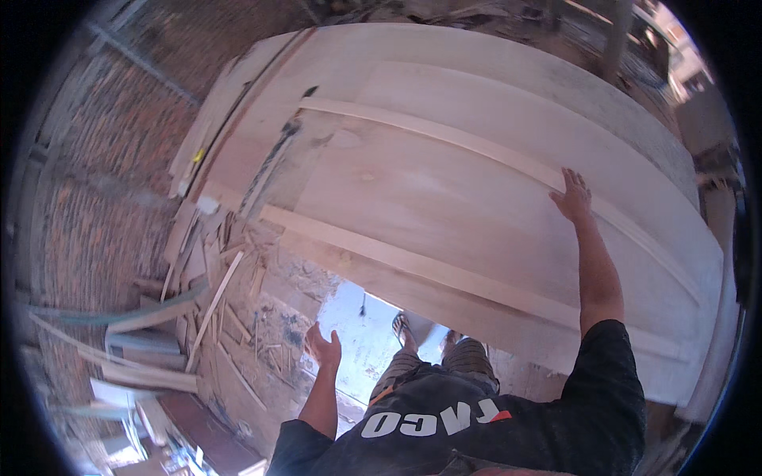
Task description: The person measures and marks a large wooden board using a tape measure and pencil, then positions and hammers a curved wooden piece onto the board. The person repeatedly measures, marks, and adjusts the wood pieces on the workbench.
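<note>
My right hand (pixel 573 197) rests with fingers spread at the far long wooden strip (pixel 452 136), over a big pale wooden panel (pixel 381 174). Its palm appears to touch the strip or the panel right beside it. Nearer to me, a second wooden strip (pixel 413 260) runs roughly parallel along the panel's near side. My left hand (pixel 323 347) hangs in the air off the near left edge of the panel, thumb apart from the fingers, with nothing visible in it. A dark, narrow thing (pixel 292 127) lies by the far strip's left end; its kind is unclear.
Scrap wood and offcuts (pixel 230 317) litter the floor at the left. A brick wall (pixel 95 246) rises beyond them. A small yellow thing (pixel 198 155) sits at the panel's left edge. A post (pixel 616 40) stands behind the panel. My feet (pixel 405 332) are below the near edge.
</note>
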The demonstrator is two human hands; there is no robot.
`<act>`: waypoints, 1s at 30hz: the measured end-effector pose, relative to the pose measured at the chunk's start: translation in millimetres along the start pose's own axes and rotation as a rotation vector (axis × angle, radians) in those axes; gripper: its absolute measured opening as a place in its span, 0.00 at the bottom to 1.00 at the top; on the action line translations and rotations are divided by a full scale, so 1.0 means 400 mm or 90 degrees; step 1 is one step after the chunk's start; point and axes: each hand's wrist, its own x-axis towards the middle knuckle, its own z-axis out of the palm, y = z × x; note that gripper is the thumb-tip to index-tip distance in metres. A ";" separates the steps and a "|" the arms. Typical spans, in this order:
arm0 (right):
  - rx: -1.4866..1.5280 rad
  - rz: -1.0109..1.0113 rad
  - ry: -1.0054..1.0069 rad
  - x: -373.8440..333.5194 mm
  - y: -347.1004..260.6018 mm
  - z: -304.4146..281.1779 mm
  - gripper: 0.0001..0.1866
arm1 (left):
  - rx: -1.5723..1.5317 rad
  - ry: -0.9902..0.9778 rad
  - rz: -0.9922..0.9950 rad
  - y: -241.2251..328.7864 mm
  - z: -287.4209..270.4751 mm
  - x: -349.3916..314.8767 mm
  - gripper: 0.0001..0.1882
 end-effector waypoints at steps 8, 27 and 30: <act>-0.060 -0.024 -0.007 0.081 0.175 0.094 0.42 | -0.042 0.087 0.160 0.248 -0.024 -0.059 0.33; 0.135 -0.162 -0.100 -0.639 0.369 0.037 0.21 | 0.042 -0.198 0.599 0.732 -0.040 0.118 0.74; 0.135 -0.196 -0.070 -0.761 0.337 0.007 0.30 | 0.129 -0.283 0.621 0.770 -0.042 0.141 0.71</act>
